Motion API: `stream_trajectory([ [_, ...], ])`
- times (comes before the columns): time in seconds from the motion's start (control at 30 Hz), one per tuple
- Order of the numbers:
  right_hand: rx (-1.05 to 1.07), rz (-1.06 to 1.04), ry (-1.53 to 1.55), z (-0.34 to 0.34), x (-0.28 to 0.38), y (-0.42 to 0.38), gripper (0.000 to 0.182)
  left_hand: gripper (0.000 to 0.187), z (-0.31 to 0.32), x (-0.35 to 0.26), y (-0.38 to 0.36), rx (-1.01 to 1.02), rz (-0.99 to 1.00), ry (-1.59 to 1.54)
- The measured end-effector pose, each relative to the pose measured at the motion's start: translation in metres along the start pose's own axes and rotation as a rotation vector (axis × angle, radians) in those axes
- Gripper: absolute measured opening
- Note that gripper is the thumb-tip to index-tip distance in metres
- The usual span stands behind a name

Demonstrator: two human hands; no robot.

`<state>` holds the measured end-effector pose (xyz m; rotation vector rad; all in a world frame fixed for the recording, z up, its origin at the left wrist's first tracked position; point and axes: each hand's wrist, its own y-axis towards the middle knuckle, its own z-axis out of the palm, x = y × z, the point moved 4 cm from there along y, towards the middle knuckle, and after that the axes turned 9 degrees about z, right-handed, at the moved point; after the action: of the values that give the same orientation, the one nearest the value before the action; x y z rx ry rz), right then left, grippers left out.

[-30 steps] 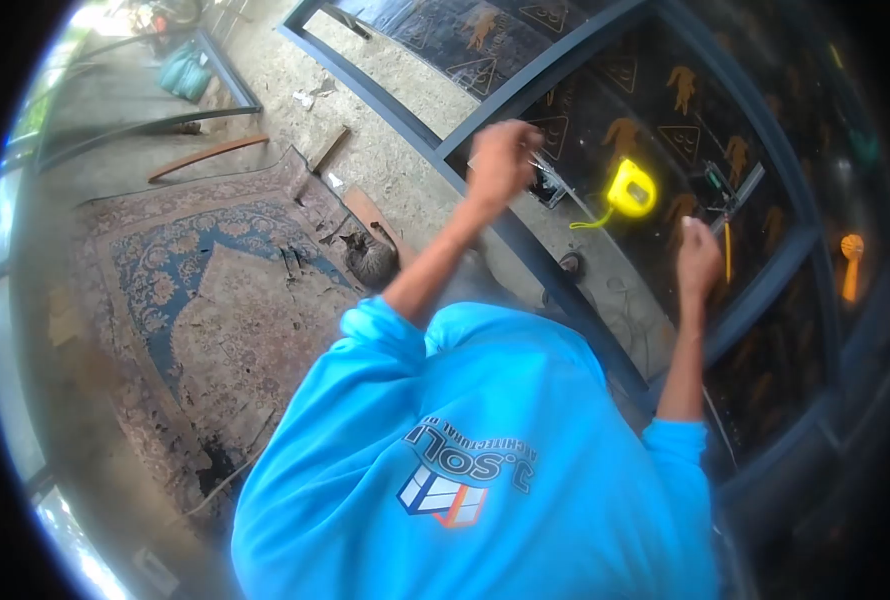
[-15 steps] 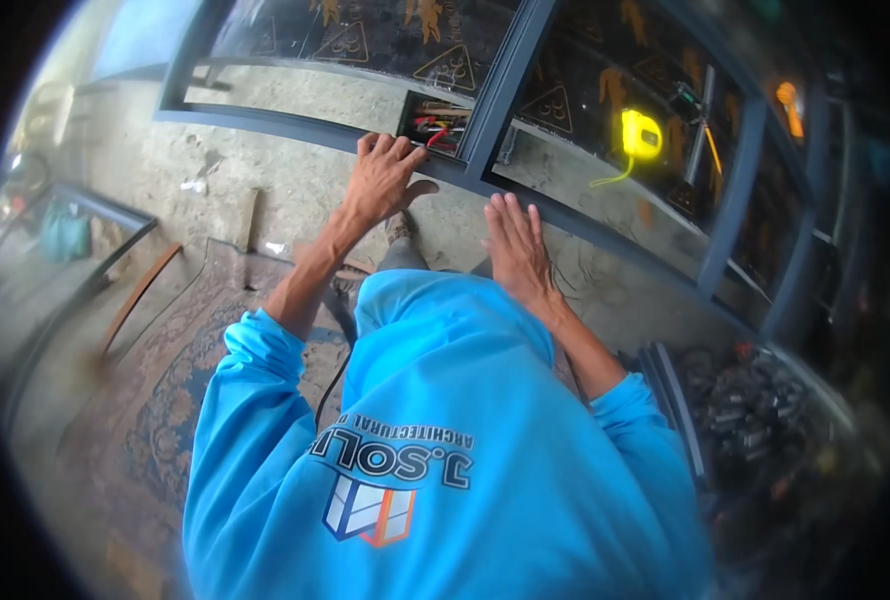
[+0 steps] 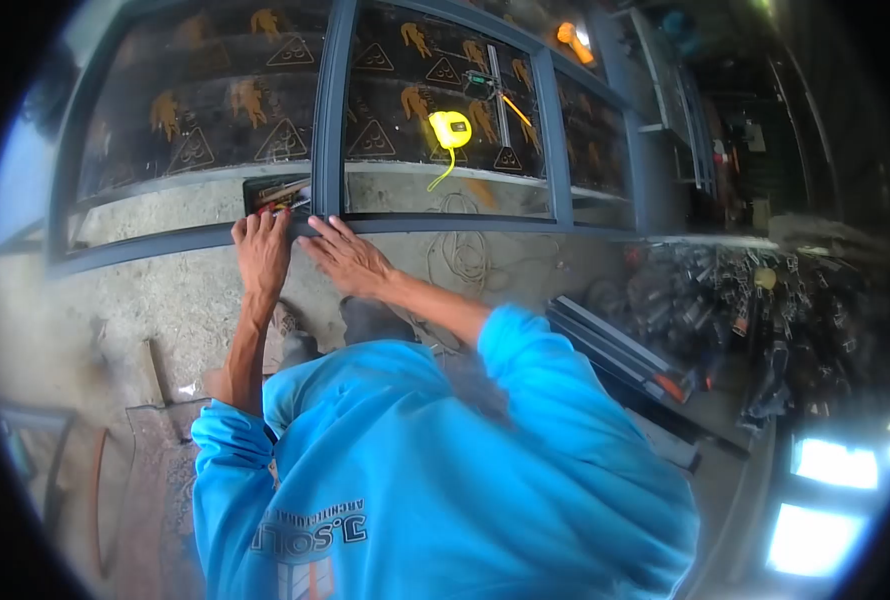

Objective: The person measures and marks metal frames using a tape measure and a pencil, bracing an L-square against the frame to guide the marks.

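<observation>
A long grey metal frame (image 3: 445, 222) with upright dividers lies across the view in front of me. My left hand (image 3: 263, 252) bends its fingers over the near rail, just below a dark box of tools (image 3: 277, 192). Close on its right, my right hand (image 3: 347, 260) lies with stretched fingers on the same rail, by the foot of the thick divider (image 3: 333, 110). Neither hand holds a tool. The left thumb and the undersides of both hands are hidden.
Beyond the rail, a yellow tape measure (image 3: 451, 130) and a metal square with a green part (image 3: 481, 80) lie on the dark printed sheet (image 3: 390, 105). A coiled cord (image 3: 462, 255) is on the floor. Grey profiles (image 3: 615, 350) and scrap pieces (image 3: 705, 300) lie at right.
The view has swung to the right, so the frame sits further left and more level. My right hand has come closer to the left one along the rail. The left still touches the rail.
</observation>
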<state>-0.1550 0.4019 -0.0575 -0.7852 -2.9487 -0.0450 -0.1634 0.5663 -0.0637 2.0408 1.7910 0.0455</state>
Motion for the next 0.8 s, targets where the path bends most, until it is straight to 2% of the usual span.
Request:
stream_trajectory([
  [0.1, -0.097, -0.044, 0.044, -0.018, -0.015, -0.010, 0.056, 0.033, -0.005, 0.004, 0.007, 0.026, -0.012, 0.010],
  [0.17, -0.075, -0.019, 0.110, -0.030, -0.025, -0.028, 0.047, 0.031, 0.001, 0.003, 0.003, 0.035, -0.021, 0.025],
  [0.2, -0.198, -0.018, 0.193, -0.041, -0.036, -0.029, 0.034, 0.031, -0.002, 0.003, 0.003, 0.040, -0.021, 0.003],
  [0.27, -0.372, 0.218, 0.307, -0.074, -0.098, -0.025, 0.023, 0.032, -0.004, 0.000, 0.005, 0.058, -0.038, -0.003],
  [0.33, -0.440, 0.663, 0.271, -0.074, -0.209, -0.034, 0.014, 0.038, -0.004, -0.002, 0.008, 0.079, -0.061, -0.010],
  [0.37, -0.638, 0.870, 0.257, -0.063, -0.274, -0.040, 0.019, 0.038, -0.006, -0.004, 0.011, 0.096, -0.080, 0.001],
  [0.4, -0.487, 1.019, 0.172, -0.075, -0.320, -0.047, 0.020, 0.040, -0.006, -0.005, 0.015, 0.121, -0.090, -0.005],
  [0.43, -0.521, 1.055, 0.061, -0.080, -0.362, -0.052, 0.024, 0.042, -0.006, -0.006, 0.013, 0.156, -0.118, -0.005],
  [0.47, -0.534, 1.224, -0.039, -0.054, -0.425, -0.071, 0.028, 0.047, -0.006, -0.007, 0.016, 0.113, -0.108, -0.053],
  [0.5, -0.498, 1.059, -0.132, -0.056, -0.442, -0.067, 0.031, 0.049, -0.003, -0.006, 0.016, 0.087, -0.107, -0.042],
  [0.53, -0.294, 1.060, -0.029, -0.030, -0.485, -0.071, 0.032, 0.053, 0.001, -0.003, 0.015, 0.055, -0.108, 0.021],
  [0.57, -0.253, 1.040, 0.095, -0.001, -0.511, -0.078, 0.029, 0.058, 0.003, 0.000, 0.012, 0.100, -0.153, 0.050],
  [0.6, -0.262, 1.039, 0.168, -0.002, -0.512, -0.082, 0.031, 0.062, -0.001, -0.003, 0.015, 0.145, -0.181, -0.009],
  [0.63, -0.085, 1.066, 0.102, 0.008, -0.533, -0.083, 0.032, 0.062, -0.003, -0.001, 0.019, 0.169, -0.189, 0.012],
  [0.7, -0.153, 1.030, -0.093, -0.022, -0.495, -0.092, 0.036, 0.065, -0.005, -0.006, 0.017, 0.171, -0.198, 0.044],
  [0.77, -0.325, 1.172, 0.255, -0.056, -0.452, -0.103, 0.038, 0.070, -0.002, -0.004, 0.012, 0.148, -0.207, 0.028],
  [0.8, -0.254, 1.172, 0.621, -0.061, -0.428, -0.102, 0.038, 0.070, -0.001, -0.002, 0.011, 0.139, -0.221, 0.026],
])
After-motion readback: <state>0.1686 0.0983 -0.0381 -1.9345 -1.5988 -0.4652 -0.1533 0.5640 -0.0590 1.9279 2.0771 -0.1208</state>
